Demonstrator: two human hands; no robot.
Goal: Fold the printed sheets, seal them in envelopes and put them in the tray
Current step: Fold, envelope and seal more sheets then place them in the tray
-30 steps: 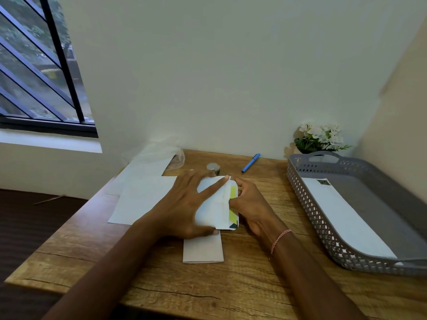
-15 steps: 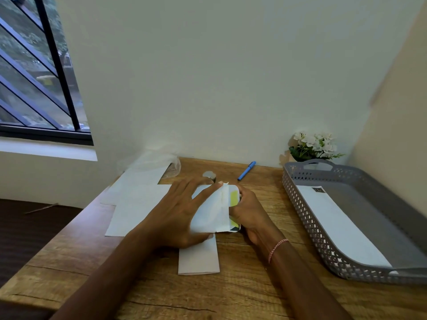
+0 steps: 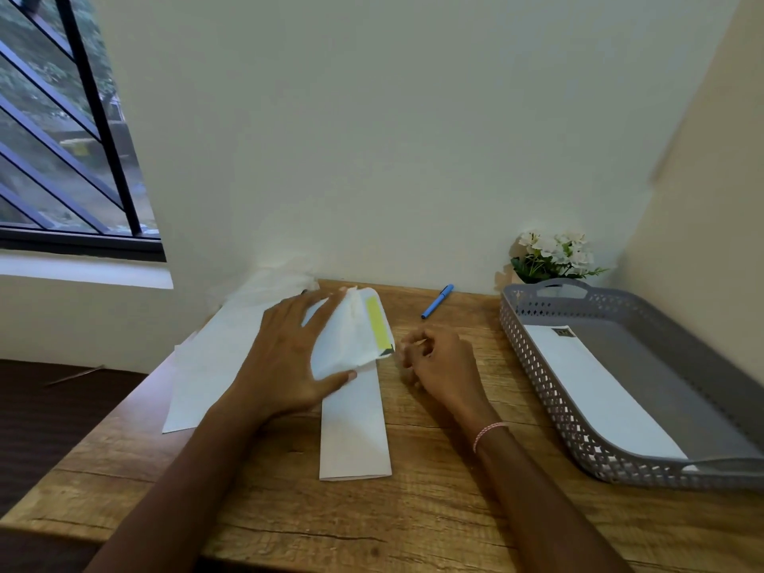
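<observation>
The left hand (image 3: 285, 357) holds a white envelope (image 3: 351, 337) between spread fingers and thumb, just above the table (image 3: 434, 510), its flap open and showing a yellow strip (image 3: 378, 324). The right hand (image 3: 438, 357) sits just right of it, apart, fingers curled; whether it pinches anything I cannot tell. A folded sheet (image 3: 355, 432) lies under the envelope, reaching nearer. Flat sheets (image 3: 215, 366) lie to the left. At the right, a grey tray (image 3: 550, 390) holds a sealed envelope (image 3: 595, 390). A blue pen (image 3: 437, 301) lies far.
</observation>
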